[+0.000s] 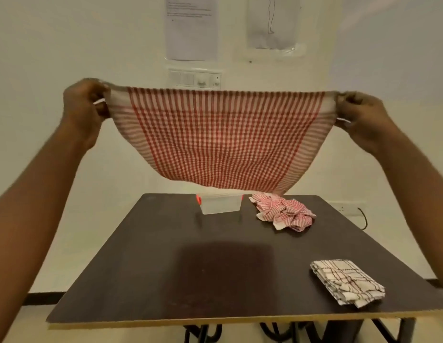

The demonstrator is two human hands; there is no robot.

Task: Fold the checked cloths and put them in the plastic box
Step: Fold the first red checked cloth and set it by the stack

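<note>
Obs., standing by the table: the red checked cloth (pixel 223 139) is held up in the air, spread wide across its top edge, well above the table (pixel 166 256) and not touching it. Left hand (pixel 85 105) has its fingers curled tight round the cloth's left top corner; right hand (pixel 361 115) pinches the right top corner the same way, fingers closed on the fabric. Progress, as I judge it: early to middle. One cloth, white with thin dark crossing lines (pixel 346 280), lies folded into a flat squarish stack near the front right edge of the table, but it is not in the plastic box (pixel 220 204). A second red checked cloth (pixel 284 214) sits in a crumpled heap just right of the box, unfolded. The box stands at the far edge; I can make out nothing through its cloudy wall, and its top is hidden behind the hanging hem. So left to do: fold the held cloth, fold the heap, box all three. Materials: held cloth is thin woven cotton-like stuff, small red-and-white check with pale plain borders at each side, sagging in a soft curve at the bottom. Box is translucent, rectangular, with a red clip at its left end. Tabletop is dark, smooth, with a pale raw edge
</note>
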